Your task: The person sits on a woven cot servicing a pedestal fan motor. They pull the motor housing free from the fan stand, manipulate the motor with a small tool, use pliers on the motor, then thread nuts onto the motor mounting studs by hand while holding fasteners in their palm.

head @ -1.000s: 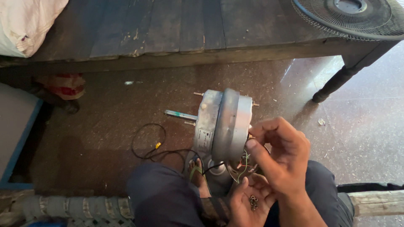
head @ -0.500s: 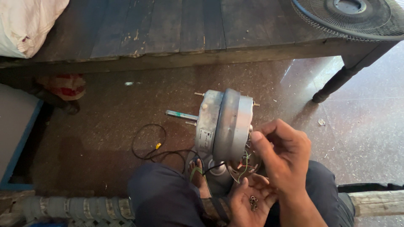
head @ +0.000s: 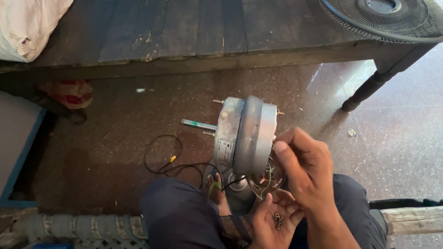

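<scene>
A person's right hand [head: 307,168] pinches the rear edge of a grey fan motor [head: 247,136] at frame centre, fingers closed on its casing. The left hand [head: 274,219], at six o'clock, lies palm-up, fingers loosely cupped around small nuts [head: 278,220]. Black wires [head: 164,161] trail at nine o'clock. A fan grille [head: 392,18] rests on the tabletop [head: 194,32] at one o'clock.
</scene>
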{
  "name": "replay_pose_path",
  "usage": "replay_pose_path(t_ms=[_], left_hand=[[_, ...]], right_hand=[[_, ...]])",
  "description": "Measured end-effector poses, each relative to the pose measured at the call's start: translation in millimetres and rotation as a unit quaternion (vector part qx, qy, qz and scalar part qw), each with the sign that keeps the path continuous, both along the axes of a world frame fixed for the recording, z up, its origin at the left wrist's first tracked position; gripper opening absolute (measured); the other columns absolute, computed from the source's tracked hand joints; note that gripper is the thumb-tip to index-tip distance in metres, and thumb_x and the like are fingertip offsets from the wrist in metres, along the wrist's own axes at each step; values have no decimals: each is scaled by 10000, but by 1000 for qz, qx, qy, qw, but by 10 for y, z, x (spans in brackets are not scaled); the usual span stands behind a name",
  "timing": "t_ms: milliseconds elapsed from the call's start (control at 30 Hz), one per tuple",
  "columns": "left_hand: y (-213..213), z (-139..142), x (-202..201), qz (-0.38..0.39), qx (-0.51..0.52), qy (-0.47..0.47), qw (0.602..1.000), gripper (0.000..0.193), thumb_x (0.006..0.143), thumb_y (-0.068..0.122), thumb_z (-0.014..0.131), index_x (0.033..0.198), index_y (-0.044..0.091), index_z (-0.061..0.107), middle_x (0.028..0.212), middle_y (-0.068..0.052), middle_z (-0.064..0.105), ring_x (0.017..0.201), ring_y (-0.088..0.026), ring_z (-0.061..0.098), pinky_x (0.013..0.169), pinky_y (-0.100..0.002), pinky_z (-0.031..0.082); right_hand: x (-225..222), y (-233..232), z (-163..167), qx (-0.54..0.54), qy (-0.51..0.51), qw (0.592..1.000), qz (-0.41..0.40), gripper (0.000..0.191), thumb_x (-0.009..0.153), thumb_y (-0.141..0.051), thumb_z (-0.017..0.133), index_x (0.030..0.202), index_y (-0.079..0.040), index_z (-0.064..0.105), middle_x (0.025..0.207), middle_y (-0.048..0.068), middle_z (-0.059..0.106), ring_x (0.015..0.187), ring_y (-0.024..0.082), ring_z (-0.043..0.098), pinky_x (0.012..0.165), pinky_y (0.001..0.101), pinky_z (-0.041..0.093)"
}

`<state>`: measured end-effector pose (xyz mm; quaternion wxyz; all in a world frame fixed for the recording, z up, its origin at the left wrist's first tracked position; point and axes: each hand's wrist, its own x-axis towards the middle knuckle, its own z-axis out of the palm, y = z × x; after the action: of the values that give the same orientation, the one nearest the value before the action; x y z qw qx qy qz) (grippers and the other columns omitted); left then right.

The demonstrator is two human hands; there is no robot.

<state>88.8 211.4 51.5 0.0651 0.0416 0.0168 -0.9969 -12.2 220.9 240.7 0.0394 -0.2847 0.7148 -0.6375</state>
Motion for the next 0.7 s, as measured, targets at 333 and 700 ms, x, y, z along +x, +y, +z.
replay_pose_path(t_ms=[333, 700], left_hand=[[-19, 76, 3, 1, -21, 2, 1000, 462, 1024, 388, 512, 1144, -43, 628, 1109, -170, 709, 1092, -346, 688, 998, -472, 557], [-19, 39, 7, -9, -7, -7, 1000, 477, 1016, 402, 514, 1151, -40, 632, 1111, -178, 701, 1124, -342, 687, 1022, -461, 562]], right_hand=[[-66, 68, 138, -11, 80, 994, 75, 110, 904, -76, 568, 863, 21, 602, 641, 34, 569, 576, 85, 523, 523, 269, 411], [-31, -16, 130, 53, -32, 998, 31, 318, 992, -120, 534, 707, 10, 582, 540, 47, 516, 494, 102, 469, 465, 295, 368]])
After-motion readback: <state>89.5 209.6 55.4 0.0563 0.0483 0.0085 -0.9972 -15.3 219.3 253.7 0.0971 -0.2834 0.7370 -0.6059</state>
